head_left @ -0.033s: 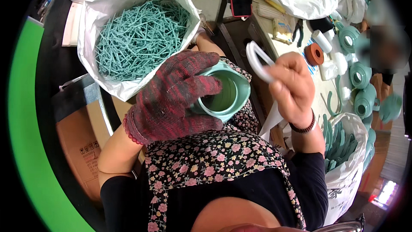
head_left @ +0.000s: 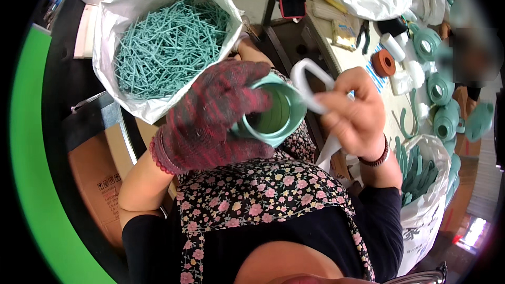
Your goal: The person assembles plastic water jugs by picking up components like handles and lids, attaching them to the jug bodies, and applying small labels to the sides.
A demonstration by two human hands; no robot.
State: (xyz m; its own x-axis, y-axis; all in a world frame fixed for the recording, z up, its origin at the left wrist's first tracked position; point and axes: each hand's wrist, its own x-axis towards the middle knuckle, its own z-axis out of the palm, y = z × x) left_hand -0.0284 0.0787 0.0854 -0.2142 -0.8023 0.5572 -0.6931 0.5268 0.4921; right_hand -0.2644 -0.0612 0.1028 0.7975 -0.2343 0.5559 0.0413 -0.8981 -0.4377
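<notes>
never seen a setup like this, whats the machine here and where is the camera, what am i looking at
There is no machine: these are a person's own two hands. The view comes from the left of two wide fisheye cameras worn on the head, looking down, so straight edges look bent.

The left hand, in a red and dark knitted glove, holds a hollow green container. The bare right hand holds a white ring close to it; whether they touch is hard to tell.

On the pale table at the right are a brown roll, pliers and other green parts. A white bag at upper left holds many thin green sticks.
</notes>
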